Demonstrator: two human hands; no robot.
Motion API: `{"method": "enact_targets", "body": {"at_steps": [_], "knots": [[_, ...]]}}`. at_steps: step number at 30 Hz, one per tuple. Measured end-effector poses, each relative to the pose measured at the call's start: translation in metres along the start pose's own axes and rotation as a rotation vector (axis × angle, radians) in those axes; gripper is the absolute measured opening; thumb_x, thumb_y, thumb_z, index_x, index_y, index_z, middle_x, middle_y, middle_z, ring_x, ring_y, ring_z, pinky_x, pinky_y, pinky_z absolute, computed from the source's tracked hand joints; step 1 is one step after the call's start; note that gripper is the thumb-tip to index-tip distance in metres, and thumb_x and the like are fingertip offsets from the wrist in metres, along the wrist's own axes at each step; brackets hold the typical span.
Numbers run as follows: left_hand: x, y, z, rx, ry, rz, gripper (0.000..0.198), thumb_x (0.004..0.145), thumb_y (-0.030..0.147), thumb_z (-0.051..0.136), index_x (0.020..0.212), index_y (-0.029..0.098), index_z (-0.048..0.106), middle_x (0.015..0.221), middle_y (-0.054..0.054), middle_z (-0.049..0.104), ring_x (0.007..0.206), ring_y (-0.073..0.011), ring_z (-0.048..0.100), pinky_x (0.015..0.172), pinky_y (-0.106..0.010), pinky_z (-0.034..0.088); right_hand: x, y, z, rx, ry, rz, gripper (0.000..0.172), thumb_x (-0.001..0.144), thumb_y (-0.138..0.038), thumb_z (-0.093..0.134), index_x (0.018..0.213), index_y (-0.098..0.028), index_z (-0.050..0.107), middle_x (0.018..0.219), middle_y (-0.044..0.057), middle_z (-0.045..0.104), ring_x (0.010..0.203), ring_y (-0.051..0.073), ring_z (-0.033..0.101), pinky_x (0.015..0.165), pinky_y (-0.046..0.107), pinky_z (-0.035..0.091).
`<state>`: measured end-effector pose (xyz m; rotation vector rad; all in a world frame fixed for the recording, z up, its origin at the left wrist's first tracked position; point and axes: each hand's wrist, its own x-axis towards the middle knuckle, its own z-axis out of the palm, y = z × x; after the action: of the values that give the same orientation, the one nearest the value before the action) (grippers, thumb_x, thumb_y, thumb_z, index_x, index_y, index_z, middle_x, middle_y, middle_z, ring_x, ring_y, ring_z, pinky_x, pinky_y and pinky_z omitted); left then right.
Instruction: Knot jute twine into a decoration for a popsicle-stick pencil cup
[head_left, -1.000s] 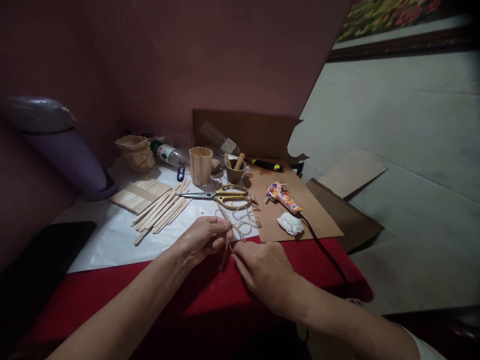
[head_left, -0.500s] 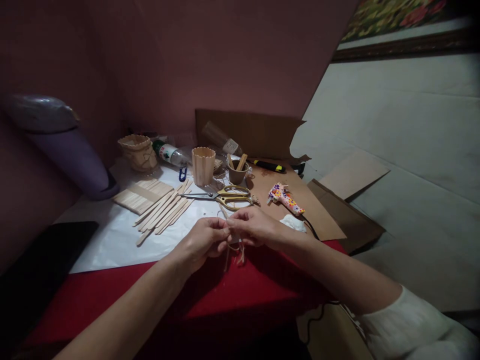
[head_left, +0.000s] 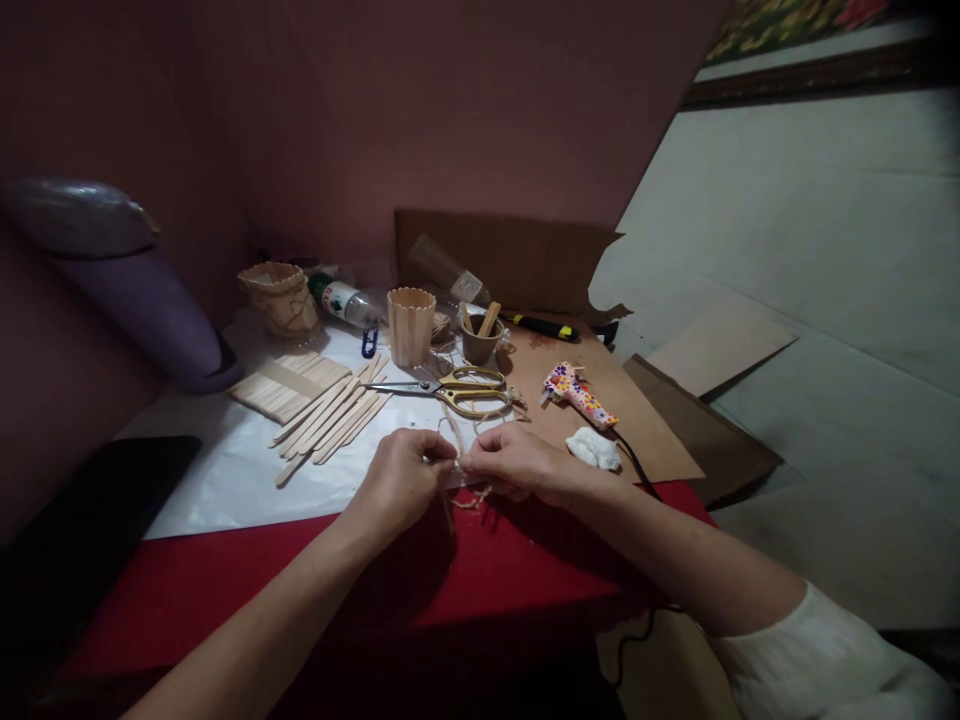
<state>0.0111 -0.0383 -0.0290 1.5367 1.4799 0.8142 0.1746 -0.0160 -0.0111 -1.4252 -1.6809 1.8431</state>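
Note:
My left hand (head_left: 409, 477) and my right hand (head_left: 517, 460) meet over the table's front edge, fingertips almost touching. Both pinch a thin tan twine (head_left: 469, 500); its loops and frayed ends hang below and rise behind the fingers. What exactly lies between the fingertips is too small to make out. Just beyond the hands lie scissors (head_left: 450, 388) with gold handles, blades pointing left. Loose wooden craft sticks (head_left: 334, 420) are spread to the left, beside a banded bundle of sticks (head_left: 289, 388). A cup covered in craft sticks (head_left: 411, 330) stands upright behind the scissors.
Right of my hands, a patterned glue gun (head_left: 577, 395) and a crumpled white cloth (head_left: 594, 449) lie on cardboard (head_left: 652, 440). Behind stand a small brown pot (head_left: 480, 345) holding sticks and a twine-wrapped container (head_left: 279, 300). Plastic bottles (head_left: 345, 300) and a box cutter (head_left: 545, 327) lie nearby.
My hands have shifted slightly, with the fingertips drawn into a tighter pinch on the twine. The camera view has moved a little; the objects on the table have stayed in place.

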Motion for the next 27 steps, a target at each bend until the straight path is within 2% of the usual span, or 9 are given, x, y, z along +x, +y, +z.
{"method": "enact_targets", "body": {"at_steps": [2, 6, 12, 16, 20, 24, 25, 27], "knots": [[-0.002, -0.001, -0.001, 0.040, 0.008, 0.044, 0.015, 0.065, 0.028, 0.064, 0.074, 0.016, 0.067, 0.068, -0.004, 0.067, 0.064, -0.0173, 0.060, 0.057, -0.026, 0.043, 0.000, 0.001, 0.002, 0.026, 0.009, 0.006, 0.023, 0.075, -0.026, 0.054, 0.058, -0.017, 0.041, 0.041, -0.009, 0.036, 0.032, 0.001, 0.022, 0.033, 0.017, 0.012], [-0.010, 0.003, 0.002, 0.076, 0.058, 0.104, 0.017, 0.069, 0.031, 0.063, 0.081, 0.019, 0.062, 0.063, -0.001, 0.065, 0.059, -0.0165, 0.060, 0.056, -0.026, 0.042, 0.001, 0.003, 0.004, 0.093, 0.018, -0.002, 0.021, 0.072, -0.022, 0.054, 0.056, -0.017, 0.041, 0.038, -0.010, 0.030, 0.031, 0.001, 0.017, 0.033, 0.018, 0.009], [-0.024, 0.013, 0.015, 0.006, 0.059, 0.137, 0.020, 0.073, 0.020, 0.058, 0.093, 0.020, 0.053, 0.061, 0.002, 0.062, 0.053, -0.0138, 0.059, 0.051, -0.023, 0.041, 0.005, 0.011, 0.004, 0.251, -0.101, -0.107, 0.016, 0.071, -0.020, 0.052, 0.058, -0.017, 0.042, 0.041, -0.009, 0.034, 0.033, 0.002, 0.019, 0.034, 0.019, 0.009], [-0.028, 0.012, 0.019, 0.069, 0.098, 0.172, 0.028, 0.074, 0.019, 0.058, 0.101, 0.019, 0.055, 0.066, -0.001, 0.065, 0.057, -0.0147, 0.059, 0.053, -0.024, 0.042, 0.004, 0.011, 0.004, 0.265, -0.114, -0.099, 0.014, 0.069, -0.017, 0.052, 0.058, -0.017, 0.042, 0.041, -0.010, 0.032, 0.034, 0.002, 0.017, 0.035, 0.019, 0.008], [-0.032, 0.013, 0.012, 0.079, 0.067, 0.190, 0.033, 0.074, 0.025, 0.060, 0.106, 0.020, 0.057, 0.076, -0.004, 0.069, 0.058, -0.0144, 0.060, 0.056, -0.025, 0.044, 0.000, 0.010, 0.002, 0.286, -0.137, -0.121, 0.012, 0.068, -0.017, 0.054, 0.061, -0.017, 0.044, 0.042, -0.010, 0.031, 0.035, 0.002, 0.017, 0.036, 0.019, 0.008], [-0.028, 0.016, 0.002, -0.002, 0.181, 0.080, 0.026, 0.078, 0.032, 0.054, 0.099, 0.017, 0.059, 0.075, -0.004, 0.066, 0.041, -0.0096, 0.052, 0.043, -0.023, 0.040, -0.002, 0.009, 0.000, 0.333, -0.136, -0.121, 0.021, 0.068, -0.022, 0.061, 0.060, -0.017, 0.043, 0.042, -0.011, 0.030, 0.036, 0.002, 0.017, 0.036, 0.019, 0.008], [-0.025, 0.016, 0.001, -0.065, 0.160, 0.019, 0.026, 0.078, 0.031, 0.054, 0.098, 0.016, 0.057, 0.073, -0.004, 0.066, 0.037, -0.0087, 0.049, 0.039, -0.023, 0.037, -0.003, 0.009, 0.000, 0.341, -0.140, -0.118, 0.022, 0.068, -0.023, 0.062, 0.060, -0.017, 0.043, 0.041, -0.011, 0.030, 0.036, 0.002, 0.017, 0.036, 0.019, 0.008], [-0.020, 0.017, 0.001, -0.235, -0.004, -0.113, 0.030, 0.075, 0.029, 0.055, 0.100, 0.014, 0.052, 0.066, -0.003, 0.063, 0.034, -0.0101, 0.048, 0.033, -0.022, 0.033, -0.002, 0.009, -0.001, 0.339, -0.147, -0.119, 0.022, 0.068, -0.024, 0.063, 0.060, -0.017, 0.044, 0.041, -0.011, 0.030, 0.036, 0.003, 0.017, 0.036, 0.019, 0.009]]}}
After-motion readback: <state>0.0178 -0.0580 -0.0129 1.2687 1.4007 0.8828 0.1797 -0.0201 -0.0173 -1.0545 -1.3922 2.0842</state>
